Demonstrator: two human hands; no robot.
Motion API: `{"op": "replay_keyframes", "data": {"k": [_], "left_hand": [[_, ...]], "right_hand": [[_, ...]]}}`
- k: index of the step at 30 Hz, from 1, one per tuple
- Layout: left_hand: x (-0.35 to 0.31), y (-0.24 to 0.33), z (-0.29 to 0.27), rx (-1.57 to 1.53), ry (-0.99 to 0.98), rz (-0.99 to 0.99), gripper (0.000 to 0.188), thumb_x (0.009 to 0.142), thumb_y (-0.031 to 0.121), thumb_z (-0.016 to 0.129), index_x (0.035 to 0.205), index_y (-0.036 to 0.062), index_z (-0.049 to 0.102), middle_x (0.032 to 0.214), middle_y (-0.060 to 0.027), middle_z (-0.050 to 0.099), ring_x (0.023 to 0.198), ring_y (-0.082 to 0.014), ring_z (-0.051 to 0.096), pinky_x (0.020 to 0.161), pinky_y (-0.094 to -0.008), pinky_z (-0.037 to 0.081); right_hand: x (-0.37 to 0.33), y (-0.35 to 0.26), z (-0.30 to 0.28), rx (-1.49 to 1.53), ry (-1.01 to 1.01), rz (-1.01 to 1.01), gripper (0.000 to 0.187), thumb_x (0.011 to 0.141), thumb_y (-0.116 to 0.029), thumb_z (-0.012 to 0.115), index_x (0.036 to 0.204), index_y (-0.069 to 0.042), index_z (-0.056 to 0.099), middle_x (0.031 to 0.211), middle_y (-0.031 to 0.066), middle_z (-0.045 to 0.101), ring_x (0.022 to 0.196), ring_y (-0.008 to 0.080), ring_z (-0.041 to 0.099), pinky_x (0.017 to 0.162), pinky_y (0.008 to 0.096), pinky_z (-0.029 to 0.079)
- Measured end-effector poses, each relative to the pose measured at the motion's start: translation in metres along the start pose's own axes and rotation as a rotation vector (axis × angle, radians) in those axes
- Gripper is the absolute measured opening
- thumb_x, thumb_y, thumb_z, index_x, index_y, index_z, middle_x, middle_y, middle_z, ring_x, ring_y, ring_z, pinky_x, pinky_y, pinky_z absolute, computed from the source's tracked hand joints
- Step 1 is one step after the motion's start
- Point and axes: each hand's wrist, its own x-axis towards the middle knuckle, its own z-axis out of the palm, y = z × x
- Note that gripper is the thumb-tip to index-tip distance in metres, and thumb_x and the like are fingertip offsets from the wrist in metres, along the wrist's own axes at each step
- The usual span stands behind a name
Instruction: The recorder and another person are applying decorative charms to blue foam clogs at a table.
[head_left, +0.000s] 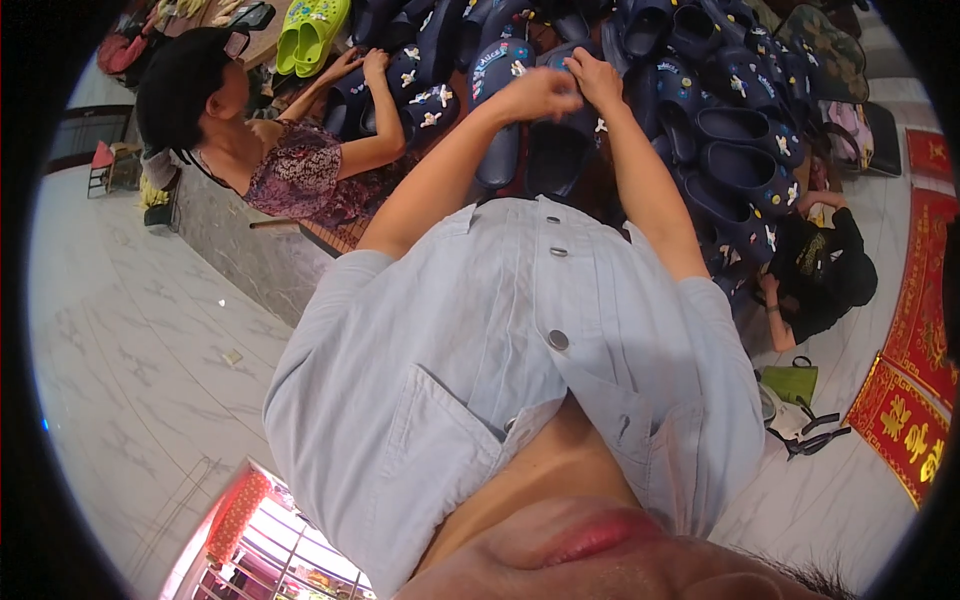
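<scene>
Reaching over a navy clog [557, 150] within a clog pile [745, 180].
Left hand [543, 97] blurred, half-curled; right hand [597, 82] bent-fingered near the clog's toe; neither grip can be told. Lettering marks a neighbouring clog [497, 75] and red banners [900, 425].

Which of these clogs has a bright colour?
The lime-green pair, side by side near the picture's upper left. Its colour sets it apart: the many clogs heaped to its right are dark navy.

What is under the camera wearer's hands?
A navy clog, with its foot opening visible. The left hand and right hand cover part of it; that part cannot be seen.
</scene>
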Motion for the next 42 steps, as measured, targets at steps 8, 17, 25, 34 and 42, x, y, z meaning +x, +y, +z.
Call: {"op": "replay_keyframes", "data": {"k": [8,17,25,34,42], "left_hand": [[-0.025,-0.044,0.074,0.542,-0.493,0.204,0.027,0.073,0.02,0.068,0.093,0.0024,0.063,0.082,-0.0189,0.066,0.079,-0.036,0.064,0.071,-0.0424,0.05],[-0.023,-0.044,0.081,0.803,-0.475,0.258,0.035,0.067,0.012,0.073,0.099,0.0048,0.063,0.092,-0.0206,0.065,0.09,-0.0375,0.064,0.076,-0.0448,0.053],[-0.062,-0.017,0.054,0.58,-0.263,0.297,0.045,0.07,0.014,0.071,0.113,0.0074,0.061,0.107,-0.0188,0.057,0.094,-0.0362,0.059,0.081,-0.043,0.048],[-0.088,-0.023,0.002,0.191,0.095,0.18,0.025,0.079,0.009,0.067,0.103,0.0036,0.064,0.098,-0.015,0.063,0.088,-0.0322,0.062,0.074,-0.035,0.051],[-0.102,-0.025,-0.002,0.367,0.197,0.101,0.028,0.079,0.009,0.066,0.107,0.0082,0.063,0.099,-0.0139,0.061,0.087,-0.0318,0.062,0.076,-0.0363,0.05]], "right_hand": [[0.007,0.014,0.003,0.212,-0.019,-0.007,0.035,0.086,-0.049,0.054,0.092,-0.016,0.061,0.088,0.0159,0.066,0.087,0.0392,0.061,0.073,0.0474,0.046],[-0.001,0.039,-0.001,0.912,-0.193,0.056,0.007,0.086,-0.01,0.06,0.091,-0.007,0.058,0.062,-0.0029,0.046,0.049,0.0069,0.043,0.045,0.0214,0.034],[-0.095,-0.001,-0.059,1.133,-0.239,0.264,0.015,0.087,-0.015,0.06,0.096,-0.003,0.062,0.068,0.0012,0.055,0.051,0.007,0.048,0.048,0.0205,0.038],[-0.146,-0.048,-0.031,0.598,-0.466,-0.045,0.017,0.082,-0.013,0.062,0.097,-0.006,0.06,0.087,0.0156,0.062,0.083,0.0307,0.062,0.074,0.037,0.047],[-0.159,-0.066,-0.025,0.2,-0.294,-0.217,0.031,0.078,-0.009,0.066,0.107,-0.009,0.054,0.102,0.0204,0.052,0.099,0.0385,0.055,0.082,0.0436,0.046]]}}
